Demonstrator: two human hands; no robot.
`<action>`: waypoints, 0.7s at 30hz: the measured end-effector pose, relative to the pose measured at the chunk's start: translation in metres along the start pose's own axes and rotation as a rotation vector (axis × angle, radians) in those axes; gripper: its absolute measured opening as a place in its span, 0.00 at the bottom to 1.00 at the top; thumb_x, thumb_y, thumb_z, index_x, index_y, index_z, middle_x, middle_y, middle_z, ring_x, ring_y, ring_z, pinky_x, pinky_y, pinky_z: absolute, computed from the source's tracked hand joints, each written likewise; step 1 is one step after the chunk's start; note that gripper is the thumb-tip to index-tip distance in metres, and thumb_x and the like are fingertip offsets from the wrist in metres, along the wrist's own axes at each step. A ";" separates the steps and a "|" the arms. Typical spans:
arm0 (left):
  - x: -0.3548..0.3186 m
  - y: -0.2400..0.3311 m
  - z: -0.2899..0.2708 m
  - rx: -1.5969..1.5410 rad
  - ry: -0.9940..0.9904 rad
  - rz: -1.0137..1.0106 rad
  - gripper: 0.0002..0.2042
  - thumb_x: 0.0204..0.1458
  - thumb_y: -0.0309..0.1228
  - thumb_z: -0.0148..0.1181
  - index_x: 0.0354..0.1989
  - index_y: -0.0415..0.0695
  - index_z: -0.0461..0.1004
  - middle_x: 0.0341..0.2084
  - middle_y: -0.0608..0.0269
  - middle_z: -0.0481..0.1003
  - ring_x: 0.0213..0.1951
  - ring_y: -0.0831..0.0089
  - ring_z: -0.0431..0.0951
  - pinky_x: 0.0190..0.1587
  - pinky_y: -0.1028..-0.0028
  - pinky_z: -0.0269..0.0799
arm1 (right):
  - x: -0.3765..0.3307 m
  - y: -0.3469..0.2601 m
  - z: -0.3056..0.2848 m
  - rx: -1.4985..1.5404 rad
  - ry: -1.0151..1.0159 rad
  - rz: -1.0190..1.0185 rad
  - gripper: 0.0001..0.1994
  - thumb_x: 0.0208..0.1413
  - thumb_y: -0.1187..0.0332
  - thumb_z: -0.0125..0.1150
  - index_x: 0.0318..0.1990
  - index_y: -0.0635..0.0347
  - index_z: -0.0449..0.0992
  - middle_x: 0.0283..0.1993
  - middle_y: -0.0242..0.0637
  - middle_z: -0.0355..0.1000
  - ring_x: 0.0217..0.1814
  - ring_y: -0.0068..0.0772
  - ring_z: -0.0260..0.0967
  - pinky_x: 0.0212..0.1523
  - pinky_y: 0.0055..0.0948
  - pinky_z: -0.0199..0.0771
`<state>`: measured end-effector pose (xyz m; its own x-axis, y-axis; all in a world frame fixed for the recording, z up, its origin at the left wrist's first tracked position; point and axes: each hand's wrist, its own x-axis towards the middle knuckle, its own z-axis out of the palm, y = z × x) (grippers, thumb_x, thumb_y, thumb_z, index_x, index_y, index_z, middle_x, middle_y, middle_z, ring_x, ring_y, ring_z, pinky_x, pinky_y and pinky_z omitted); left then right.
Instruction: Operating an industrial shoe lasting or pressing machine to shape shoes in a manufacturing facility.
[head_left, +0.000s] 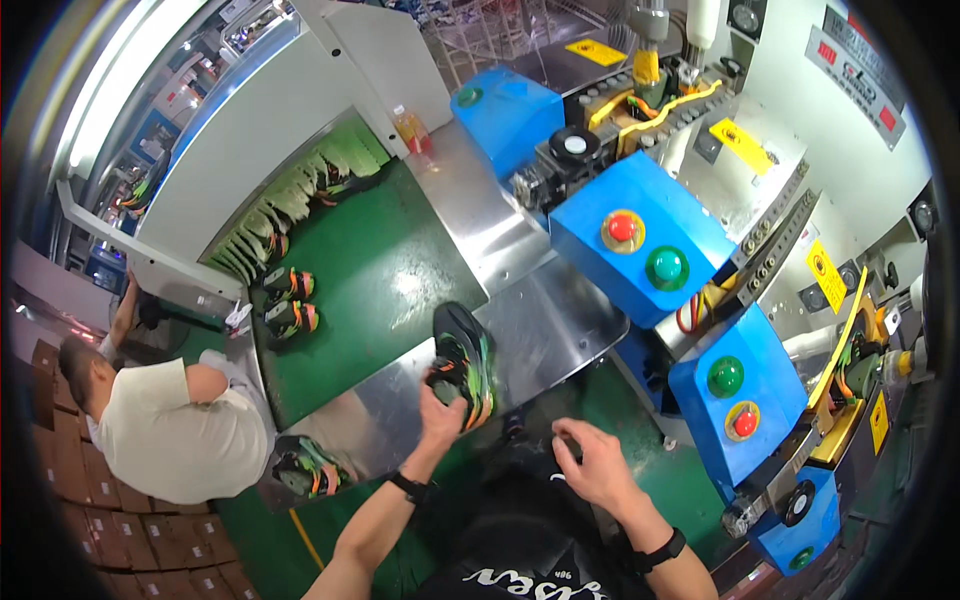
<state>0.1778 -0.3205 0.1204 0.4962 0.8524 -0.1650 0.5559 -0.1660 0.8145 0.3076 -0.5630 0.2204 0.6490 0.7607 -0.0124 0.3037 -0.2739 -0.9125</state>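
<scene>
R hand [598, 468] nearest: looks empty, fingers half-curled, thumb apart. L hand [440, 415]: fingers closed round near end of blk shoe [462, 335], over steel counter [560, 315]; can't tell if touching. 2nd shoe [300, 467] on counter's L end; co-worker [185, 430] L of it. Blue ctrl boxes [590, 270] to R. Beyond counter, green belt [395, 250] w/ more shoes [290, 318]; btl [410, 130] near its far R corner.

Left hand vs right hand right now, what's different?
The left hand grips a multicoloured shoe; the right hand is loosely curled, with nothing visible in it. The left hand is at the metal bench, while the right hand hangs off its near side. Both are bare, with a dark band at the wrist.
</scene>
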 end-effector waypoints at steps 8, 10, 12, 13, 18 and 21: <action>0.063 -0.030 0.018 -0.123 -0.189 0.078 0.39 0.41 0.29 0.64 0.64 0.39 0.51 0.56 0.47 0.63 0.58 0.56 0.64 0.63 0.63 0.57 | 0.043 0.023 0.053 -0.108 -0.108 0.186 0.12 0.54 0.72 0.58 0.45 0.66 0.73 0.42 0.50 0.76 0.44 0.46 0.76 0.45 0.36 0.76; 0.076 -0.028 0.007 -0.107 -0.246 0.151 0.39 0.42 0.30 0.65 0.64 0.39 0.52 0.55 0.47 0.63 0.58 0.55 0.64 0.62 0.62 0.58 | 0.051 0.023 0.060 -0.124 -0.106 0.243 0.12 0.54 0.72 0.58 0.45 0.67 0.73 0.43 0.50 0.76 0.44 0.45 0.77 0.45 0.35 0.76; 0.095 -0.023 0.000 -0.036 -0.317 0.379 0.36 0.43 0.33 0.67 0.61 0.38 0.56 0.52 0.44 0.65 0.56 0.50 0.66 0.61 0.59 0.59 | 0.055 0.023 0.066 -0.149 -0.051 0.329 0.13 0.54 0.70 0.57 0.47 0.65 0.73 0.43 0.50 0.75 0.44 0.49 0.75 0.45 0.37 0.75; 0.104 -0.020 -0.001 0.079 -0.283 0.535 0.29 0.44 0.34 0.67 0.55 0.40 0.64 0.45 0.49 0.70 0.50 0.51 0.70 0.55 0.59 0.63 | 0.055 0.023 0.067 -0.145 -0.024 0.315 0.13 0.54 0.70 0.57 0.47 0.65 0.73 0.43 0.50 0.75 0.44 0.49 0.75 0.45 0.37 0.75; 0.138 -0.005 0.012 -0.007 -0.507 0.481 0.09 0.48 0.33 0.65 0.31 0.40 0.77 0.24 0.60 0.76 0.29 0.64 0.77 0.39 0.67 0.70 | 0.040 0.039 0.072 -0.223 -0.005 0.380 0.15 0.54 0.69 0.58 0.48 0.65 0.72 0.43 0.51 0.75 0.44 0.51 0.75 0.45 0.40 0.75; 0.142 -0.003 0.016 -0.032 -0.511 0.291 0.09 0.47 0.33 0.64 0.28 0.38 0.78 0.22 0.58 0.77 0.26 0.69 0.78 0.33 0.71 0.72 | 0.020 0.051 0.070 -0.401 -0.022 0.372 0.16 0.53 0.68 0.58 0.48 0.64 0.72 0.41 0.51 0.75 0.43 0.50 0.75 0.44 0.41 0.75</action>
<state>0.2569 -0.2071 0.0855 0.8883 0.4255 -0.1729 0.3322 -0.3350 0.8817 0.2876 -0.5207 0.1449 0.7498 0.5806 -0.3174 0.3012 -0.7266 -0.6175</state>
